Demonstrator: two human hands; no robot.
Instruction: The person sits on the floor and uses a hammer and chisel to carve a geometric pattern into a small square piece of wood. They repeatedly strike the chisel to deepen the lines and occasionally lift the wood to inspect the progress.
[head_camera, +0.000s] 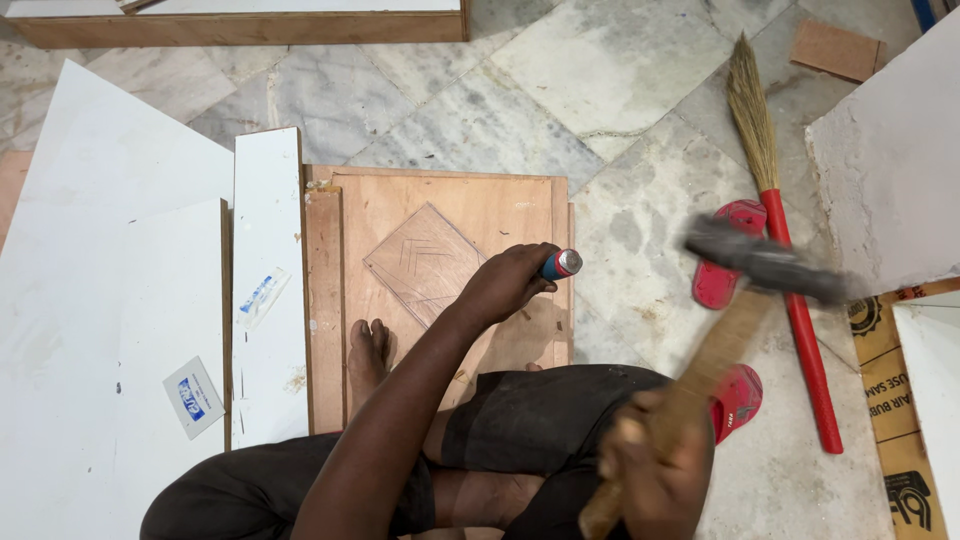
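Clearly blurred hammer (765, 268), wooden-handled.

Carpentry worksite, plywood panels (440, 260), marble floor (560, 90)

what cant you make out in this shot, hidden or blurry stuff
Head view only:
- Chisel: its blade and tip are hidden by the left hand gripping it.
- Hammer: the head is motion-blurred, so its shape is unclear.
- Right hand: blurred and partly cut by the bottom edge.
- Diamond outline on the wooden board: lower corner covered by the left hand.
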